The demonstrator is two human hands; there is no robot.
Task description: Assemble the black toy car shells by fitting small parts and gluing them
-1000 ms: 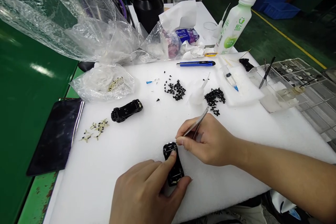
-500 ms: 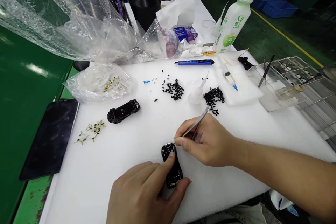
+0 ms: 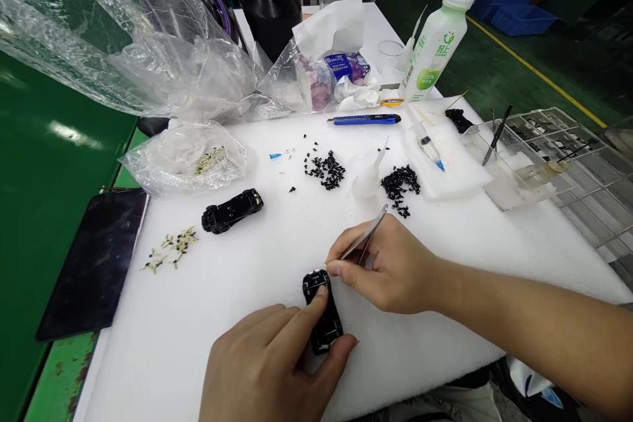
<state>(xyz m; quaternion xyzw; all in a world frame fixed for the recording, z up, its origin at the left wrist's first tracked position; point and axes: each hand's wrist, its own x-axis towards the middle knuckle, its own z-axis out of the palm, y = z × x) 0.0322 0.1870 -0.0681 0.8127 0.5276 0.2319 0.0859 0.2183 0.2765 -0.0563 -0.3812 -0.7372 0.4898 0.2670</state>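
Item: black toy car [image 3: 324,326], light, seemingly stiff, best held by its sides; left hand [image 3: 262,362] pinches it, right hand [image 3: 390,264] beside it grips tweezers [image 3: 366,232].

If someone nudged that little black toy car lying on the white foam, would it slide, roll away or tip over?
The black toy car looks small, so it is probably light and would likely shift with a gentle push. Its glossy shell may feel slightly slippery. The soft white foam beneath it would probably keep it from rolling far.
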